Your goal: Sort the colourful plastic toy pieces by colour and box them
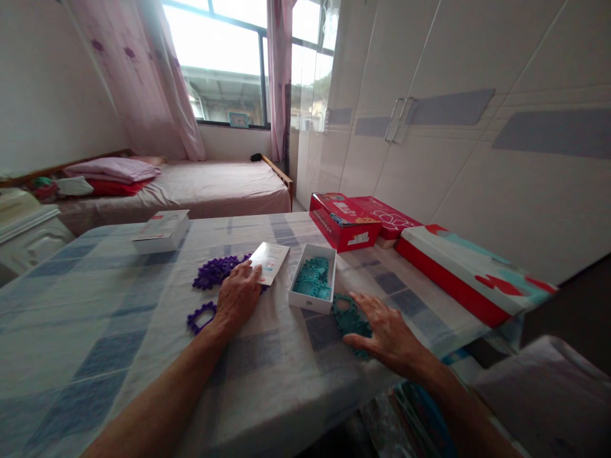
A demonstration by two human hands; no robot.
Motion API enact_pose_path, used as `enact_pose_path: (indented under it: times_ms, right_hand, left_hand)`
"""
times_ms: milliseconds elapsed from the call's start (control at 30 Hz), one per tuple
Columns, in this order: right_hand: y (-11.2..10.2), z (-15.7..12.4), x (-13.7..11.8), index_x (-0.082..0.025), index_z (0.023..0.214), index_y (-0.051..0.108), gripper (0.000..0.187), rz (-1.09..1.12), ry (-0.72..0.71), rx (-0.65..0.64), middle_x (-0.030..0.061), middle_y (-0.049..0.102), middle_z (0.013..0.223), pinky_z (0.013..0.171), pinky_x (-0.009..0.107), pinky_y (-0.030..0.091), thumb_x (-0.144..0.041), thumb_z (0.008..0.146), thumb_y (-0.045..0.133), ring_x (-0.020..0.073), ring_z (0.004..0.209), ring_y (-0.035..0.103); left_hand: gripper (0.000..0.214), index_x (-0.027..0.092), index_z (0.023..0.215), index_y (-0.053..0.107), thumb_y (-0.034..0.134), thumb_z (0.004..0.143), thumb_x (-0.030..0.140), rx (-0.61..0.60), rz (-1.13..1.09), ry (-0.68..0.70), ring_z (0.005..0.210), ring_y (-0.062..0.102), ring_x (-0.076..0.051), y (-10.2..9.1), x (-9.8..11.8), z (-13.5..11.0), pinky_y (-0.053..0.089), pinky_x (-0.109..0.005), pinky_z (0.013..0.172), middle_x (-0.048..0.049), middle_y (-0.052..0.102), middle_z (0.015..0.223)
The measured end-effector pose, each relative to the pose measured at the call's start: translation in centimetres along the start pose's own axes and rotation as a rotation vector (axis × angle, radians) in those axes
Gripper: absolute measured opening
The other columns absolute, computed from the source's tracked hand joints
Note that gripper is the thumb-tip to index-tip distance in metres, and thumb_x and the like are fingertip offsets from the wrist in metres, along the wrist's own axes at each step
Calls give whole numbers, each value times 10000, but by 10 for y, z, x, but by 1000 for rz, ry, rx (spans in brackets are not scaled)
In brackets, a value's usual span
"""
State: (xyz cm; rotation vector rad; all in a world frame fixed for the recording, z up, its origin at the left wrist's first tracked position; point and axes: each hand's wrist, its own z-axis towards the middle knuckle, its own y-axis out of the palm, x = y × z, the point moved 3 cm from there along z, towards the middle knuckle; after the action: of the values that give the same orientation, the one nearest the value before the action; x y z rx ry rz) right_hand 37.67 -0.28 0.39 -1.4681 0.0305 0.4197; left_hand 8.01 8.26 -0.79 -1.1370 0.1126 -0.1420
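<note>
My left hand [240, 296] is at the lower left edge of a white printed card [270, 262], fingers closed on it; the thumb is hidden. Purple toothed plastic pieces [214, 271] lie heaped beside and partly under that hand. A separate purple ring-shaped piece [200, 317] rests nearer me. To the right, a white open box [310, 303] holds several teal toothed pieces [312, 277]. My right hand [384, 327] is over more teal pieces [347, 316] on the table, fingers and thumb spread apart. It partly covers them.
A closed white box [162, 230] sits at the table's far left. Red boxes [344, 222] and a long white-and-red box [458, 273] line the right side. A checked cloth [143, 312] covers the table. Beyond stand a bed [214, 184] and wardrobe [429, 127].
</note>
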Motion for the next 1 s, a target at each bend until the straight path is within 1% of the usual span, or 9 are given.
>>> enact_pose_path:
  times_ms: [67,200,300,400,500,567,733,867,1000]
  right_hand:
    - [7,-6,0,-161,1366,400,741,-5,21,-22,154,431,1389,1013,488,306,-525,747,584,304,1287,368]
    - [7,-3,-7,-156,1313,459,577,18,45,27,134,531,1267,989,421,362,-352,779,555,263,1178,473]
    - [6,1,-8,-160,1257,498,494,70,53,123,123,554,1163,972,374,395,-269,775,516,238,1109,509]
    - [7,3,-1,-178,1245,494,495,149,65,233,103,519,1149,969,348,409,-237,753,497,218,1086,516]
    - [1,8,10,-160,1211,520,501,230,127,303,100,506,1123,940,354,432,-265,722,518,220,1038,539]
    - [-11,18,10,-152,1194,535,505,282,142,348,100,514,1099,917,362,443,-303,712,535,222,1006,551]
    - [-35,67,-24,-169,1204,541,505,359,33,391,89,545,1082,901,355,439,-332,726,557,208,997,548]
    - [-26,105,-47,-159,1216,537,543,338,-18,354,110,549,1137,934,359,414,-427,745,575,226,1066,529]
    - [-17,103,-33,-138,1219,535,541,226,59,436,135,534,1192,954,373,391,-482,802,516,253,1125,498]
  left_hand:
    - [386,152,1209,565,431,848,186,7,-8,1,1187,477,-289,0,0,0,448,-388,917,-163,515,1307]
    - [375,170,1197,569,447,843,186,24,-23,1,1190,476,-267,1,-2,-1,425,-372,957,-144,519,1304]
    - [368,180,1193,571,445,848,191,31,1,4,1185,481,-262,1,-2,-2,435,-360,943,-139,519,1297]
    - [367,169,1192,578,440,853,193,30,15,8,1182,483,-270,0,-1,-2,434,-361,943,-149,518,1295]
    - [369,151,1193,580,435,856,188,23,-7,8,1181,481,-282,0,0,-1,432,-373,944,-166,516,1295]
    - [377,153,1201,573,442,849,183,20,-23,2,1183,480,-283,0,0,-1,434,-381,939,-167,511,1303]
    - [371,182,1195,567,450,843,189,17,-2,3,1180,481,-265,1,-1,-1,440,-375,934,-141,511,1311]
    - [358,162,1187,575,433,860,196,39,4,23,1167,488,-268,0,-2,-1,428,-369,952,-152,520,1294]
    - [357,145,1190,576,432,867,192,46,-9,35,1166,489,-271,0,-2,-1,427,-358,952,-162,524,1285]
